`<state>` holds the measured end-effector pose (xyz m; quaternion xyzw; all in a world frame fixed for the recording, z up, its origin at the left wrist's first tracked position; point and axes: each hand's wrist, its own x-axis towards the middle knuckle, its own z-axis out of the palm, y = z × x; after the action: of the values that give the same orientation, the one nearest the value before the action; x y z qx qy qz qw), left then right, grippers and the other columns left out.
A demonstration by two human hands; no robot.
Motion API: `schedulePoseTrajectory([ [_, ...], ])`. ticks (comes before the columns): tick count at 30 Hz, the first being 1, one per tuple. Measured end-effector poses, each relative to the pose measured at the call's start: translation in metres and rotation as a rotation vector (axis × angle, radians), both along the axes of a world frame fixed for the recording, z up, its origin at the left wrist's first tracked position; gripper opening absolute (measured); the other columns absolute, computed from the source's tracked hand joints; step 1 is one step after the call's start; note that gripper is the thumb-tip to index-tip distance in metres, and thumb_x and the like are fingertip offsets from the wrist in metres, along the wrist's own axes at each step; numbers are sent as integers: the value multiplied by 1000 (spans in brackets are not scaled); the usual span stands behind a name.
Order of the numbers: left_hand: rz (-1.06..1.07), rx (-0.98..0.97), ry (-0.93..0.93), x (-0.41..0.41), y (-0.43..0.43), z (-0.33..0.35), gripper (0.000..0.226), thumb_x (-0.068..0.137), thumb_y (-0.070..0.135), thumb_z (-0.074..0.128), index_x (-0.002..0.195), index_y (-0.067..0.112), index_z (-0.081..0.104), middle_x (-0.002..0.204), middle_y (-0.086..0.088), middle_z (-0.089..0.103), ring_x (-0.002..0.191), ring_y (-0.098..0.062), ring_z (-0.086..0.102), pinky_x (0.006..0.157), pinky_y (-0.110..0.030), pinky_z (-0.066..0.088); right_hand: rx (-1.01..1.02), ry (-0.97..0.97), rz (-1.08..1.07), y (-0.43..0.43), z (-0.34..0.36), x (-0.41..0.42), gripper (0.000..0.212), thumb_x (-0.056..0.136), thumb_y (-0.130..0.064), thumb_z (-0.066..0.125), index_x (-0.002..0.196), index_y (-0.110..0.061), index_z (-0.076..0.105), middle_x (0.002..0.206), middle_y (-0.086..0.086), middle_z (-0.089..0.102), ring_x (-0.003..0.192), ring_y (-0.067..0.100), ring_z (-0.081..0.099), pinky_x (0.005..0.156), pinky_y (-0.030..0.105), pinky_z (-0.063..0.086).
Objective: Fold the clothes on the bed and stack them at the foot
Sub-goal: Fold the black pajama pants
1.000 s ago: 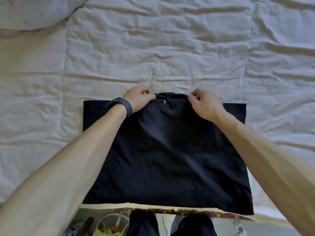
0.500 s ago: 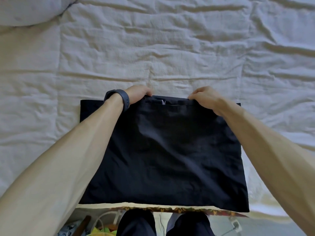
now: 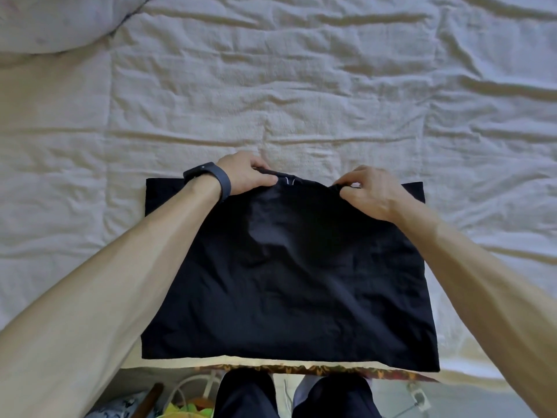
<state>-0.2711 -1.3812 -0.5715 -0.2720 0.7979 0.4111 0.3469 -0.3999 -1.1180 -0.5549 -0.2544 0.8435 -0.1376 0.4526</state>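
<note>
Our left hand and right hand each pinch the far edge of the black garment, fingers curled over the cloth, which bunches up between them. Both bare forearms stretch forward, a dark wristband on the left. The garment lies spread at the near edge of the wrinkled white bedcover.

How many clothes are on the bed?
1: black garment at the bed's near edge, left hand and right hand pinching its far edge. More may lie outside view.
</note>
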Motion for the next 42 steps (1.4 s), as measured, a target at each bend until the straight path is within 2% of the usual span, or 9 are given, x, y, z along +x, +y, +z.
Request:
schedulePoseTrajectory([
  [4,-186,-158,96,0,3,2,26,97,49,58,106,31,74,88,16,61,89,-12,56,74,-28,39,4,126,139,-1,-5,5,26,97,-37,57,109,-21,74,117,-3,64,108,22,60,91,38,49],
  [7,-168,-143,117,2,3,2,41,100,46,52,79,16,69,83,-4,65,80,-24,59,69,-36,43,-69,48,-119,4,-12,5,29,101,-41,55,93,-18,69,87,-3,68,84,19,64,72,34,51],
  [9,-101,-129,85,5,0,0,53,101,50,48,80,5,66,85,-14,65,83,-31,61,75,-40,46,-79,-46,-299,8,-16,5,32,102,-48,53,86,-23,65,80,-6,65,75,14,62,63,27,45],
  [12,-41,-170,86,9,1,-7,42,100,54,49,93,18,69,88,4,67,85,-17,61,72,-28,46,-73,20,-391,13,-19,8,37,102,-57,47,94,-24,63,86,-11,64,81,11,62,66,25,43],
  [15,112,-192,171,13,6,-6,28,96,60,50,98,34,61,87,22,58,81,0,55,68,-14,38,-121,195,-398,12,-13,17,46,101,-64,35,102,-26,61,88,-18,61,88,12,60,87,33,45],
  [18,39,-242,307,29,8,0,38,88,65,44,109,36,59,97,21,61,96,-8,60,85,-29,45,-127,361,-191,22,-6,30,45,99,-58,30,110,-29,63,101,-14,66,101,13,57,103,39,28],
  [22,-269,-486,259,60,-4,0,63,87,71,26,126,32,57,117,10,63,112,-20,57,99,-41,34,37,519,44,53,-12,32,43,93,-38,31,121,-24,60,115,-1,65,110,23,52,105,45,20],
  [28,-454,-728,251,80,-21,-8,40,101,49,39,115,24,68,108,-1,66,105,-27,56,96,-41,30,172,640,-19,74,-27,24,30,105,-38,39,103,-16,58,101,3,65,106,31,52,99,49,25],
  [42,-146,-809,303,78,-20,-9,35,102,47,46,103,18,65,102,-6,64,103,-30,55,96,-42,30,228,664,-273,56,-24,25,26,101,-35,40,110,-20,60,121,7,59,124,31,40,106,53,23],
])
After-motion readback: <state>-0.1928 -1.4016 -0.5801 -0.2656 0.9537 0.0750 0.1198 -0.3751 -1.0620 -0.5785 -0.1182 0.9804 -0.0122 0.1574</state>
